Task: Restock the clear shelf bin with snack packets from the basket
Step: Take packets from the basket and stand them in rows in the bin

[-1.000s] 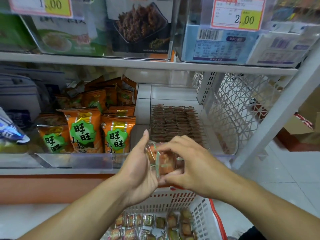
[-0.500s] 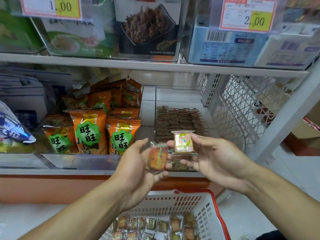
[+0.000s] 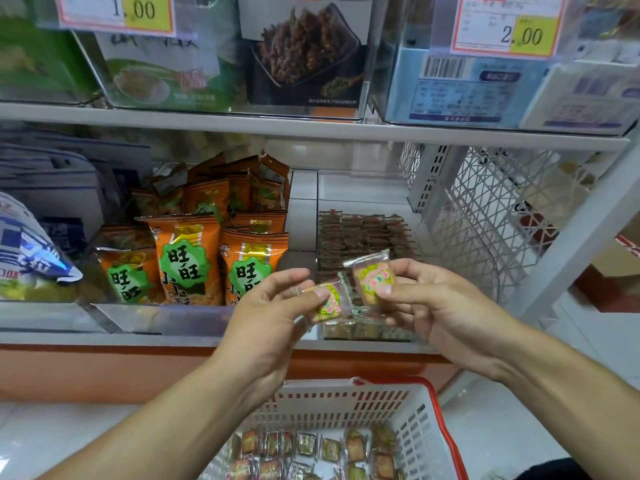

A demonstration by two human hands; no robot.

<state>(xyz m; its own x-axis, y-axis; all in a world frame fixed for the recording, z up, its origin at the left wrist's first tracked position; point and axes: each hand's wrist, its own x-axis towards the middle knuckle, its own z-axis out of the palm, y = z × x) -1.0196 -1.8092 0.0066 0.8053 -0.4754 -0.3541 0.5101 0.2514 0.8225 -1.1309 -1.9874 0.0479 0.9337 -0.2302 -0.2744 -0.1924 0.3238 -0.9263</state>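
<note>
Two small snack packets are held up in front of the clear shelf bin (image 3: pixel 367 336), which sits on the lower shelf (image 3: pixel 114 339) and is seen to be filled with rows of flat brown packets (image 3: pixel 363 233). One packet (image 3: pixel 329 303) is pinched by the left hand (image 3: pixel 266 317) between thumb and fingertips, just before the bin's front wall. The other packet (image 3: pixel 372 277) is pinched by the right hand (image 3: pixel 436 306), slightly higher, and is tilted with its clear crimped edge upward. The two packets are seen just beside each other; whether they touch cannot be told.

Below the bin, on the floor side, a white basket (image 3: pixel 346 400) with a red rim is seen, and more small snack packets (image 3: pixel 311 448) are laid in rows on its bottom. Left of the bin, orange snack bags (image 3: pixel 187 258) with green labels are stood upright in a neighbouring clear compartment. Above the bin, a yellow price tag (image 3: pixel 509 26) reading 2.00 is fixed to the upper shelf's bins. Right of the bin, a white lattice panel (image 3: pixel 485 220) is seen closing the shelf end.
</note>
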